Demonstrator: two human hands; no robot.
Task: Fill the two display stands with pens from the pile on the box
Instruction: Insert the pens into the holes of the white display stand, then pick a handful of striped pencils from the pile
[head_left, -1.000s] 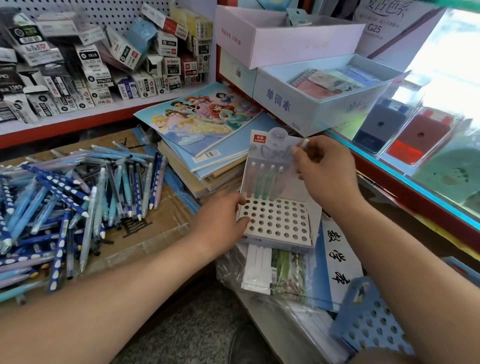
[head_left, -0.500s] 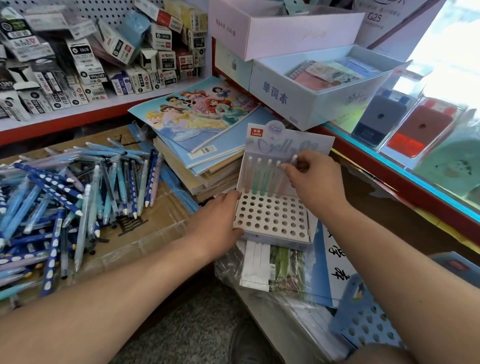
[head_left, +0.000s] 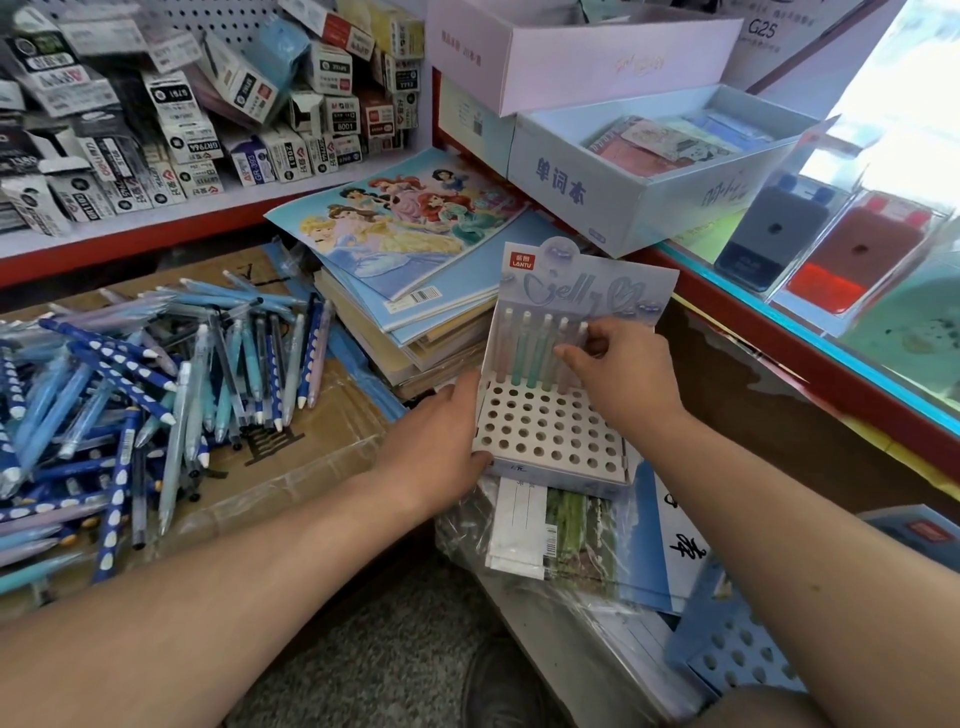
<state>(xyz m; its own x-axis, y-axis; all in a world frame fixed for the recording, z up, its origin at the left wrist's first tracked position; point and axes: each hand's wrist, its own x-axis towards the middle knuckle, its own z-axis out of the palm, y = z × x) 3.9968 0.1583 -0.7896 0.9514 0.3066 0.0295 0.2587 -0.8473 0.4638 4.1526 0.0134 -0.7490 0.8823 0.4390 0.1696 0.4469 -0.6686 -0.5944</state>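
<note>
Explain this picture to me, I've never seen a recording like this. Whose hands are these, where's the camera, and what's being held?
There is no machine here. A person is working with bare hands, and the single picture comes from a camera worn on their head, looking down. The left hand holds the left edge of a white display stand full of holes. The right hand pinches a pale pen standing at the right end of the stand's back row, beside four other pens. To the left, a pile of blue pens lies on a cardboard box. Behind the stand are stacked notebooks.
</note>
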